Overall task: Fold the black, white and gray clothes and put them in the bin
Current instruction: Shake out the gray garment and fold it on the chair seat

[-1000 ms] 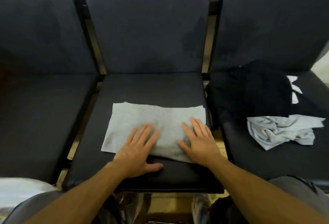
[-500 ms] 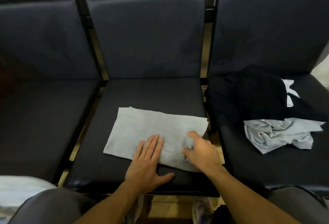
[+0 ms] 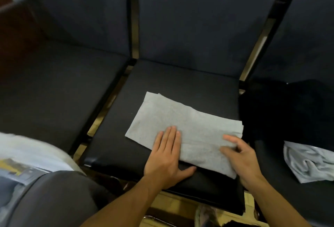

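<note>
Mid-fold on the gray cloth (image 3: 182,129): left hand (image 3: 167,156) pressing flat, fingers straight, right hand (image 3: 240,156) pinching the right edge, likely needing a lift-and-carry leftward next.

No readable text — no labels, brands or numbers.

A waiting area, it seems: a row of joined dark padded vinyl seats (image 3: 180,86) on black metal frames (image 3: 134,28) over a yellowish tiled floor (image 3: 162,203).
</note>
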Motion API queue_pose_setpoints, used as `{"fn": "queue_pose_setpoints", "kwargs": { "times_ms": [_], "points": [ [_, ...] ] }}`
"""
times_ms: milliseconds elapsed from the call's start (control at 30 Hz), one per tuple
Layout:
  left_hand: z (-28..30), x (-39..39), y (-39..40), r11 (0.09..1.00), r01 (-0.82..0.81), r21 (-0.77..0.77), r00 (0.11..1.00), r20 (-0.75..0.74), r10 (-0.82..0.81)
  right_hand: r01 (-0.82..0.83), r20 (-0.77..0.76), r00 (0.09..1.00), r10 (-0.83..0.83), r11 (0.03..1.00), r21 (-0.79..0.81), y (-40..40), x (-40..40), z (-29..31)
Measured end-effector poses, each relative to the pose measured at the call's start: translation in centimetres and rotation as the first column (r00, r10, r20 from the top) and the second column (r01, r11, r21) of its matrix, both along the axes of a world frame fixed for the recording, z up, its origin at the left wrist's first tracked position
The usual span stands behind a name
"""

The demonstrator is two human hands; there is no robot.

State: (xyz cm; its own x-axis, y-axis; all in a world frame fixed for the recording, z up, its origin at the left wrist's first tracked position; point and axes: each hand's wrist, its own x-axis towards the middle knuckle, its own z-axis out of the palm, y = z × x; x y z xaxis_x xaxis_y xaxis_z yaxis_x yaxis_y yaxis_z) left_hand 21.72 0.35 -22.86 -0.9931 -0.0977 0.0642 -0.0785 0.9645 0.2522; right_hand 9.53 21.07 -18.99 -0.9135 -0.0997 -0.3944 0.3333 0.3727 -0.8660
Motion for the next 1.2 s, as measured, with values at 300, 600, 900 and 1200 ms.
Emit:
{"fn": "queue_pose_setpoints", "kwargs": {
  "times_ms": [300,600,900,1200],
  "points": [
    [0.4,-0.5,-0.6,0.964,-0.202,0.173,0.976,-0.05,0.214,-0.137,-0.09,0.989,0.118,0.96,-0.245,-13.0,-2.9,8.1],
    [0.1,-0.7,-1.0,0.884,-0.243,0.399,0.947,-0.099,0.305,-0.764,-0.124,0.581,0.804,0.592,0.258,-18.8,-2.6,2.6],
    [0.3,-0.5,-1.2,0.896,-0.114,0.429,0.969,-0.153,0.196,-0.725,0.057,0.339,0.939,0.222,0.652,-17.5,-1.8,1.5],
    [4.9,-0.2,-2.4,0.346,-0.328,0.879,0.901,0.181,0.394,-0.613,0.132,0.516,0.846,0.257,0.747,-11.0,-0.5,2.8]
  ]
}}
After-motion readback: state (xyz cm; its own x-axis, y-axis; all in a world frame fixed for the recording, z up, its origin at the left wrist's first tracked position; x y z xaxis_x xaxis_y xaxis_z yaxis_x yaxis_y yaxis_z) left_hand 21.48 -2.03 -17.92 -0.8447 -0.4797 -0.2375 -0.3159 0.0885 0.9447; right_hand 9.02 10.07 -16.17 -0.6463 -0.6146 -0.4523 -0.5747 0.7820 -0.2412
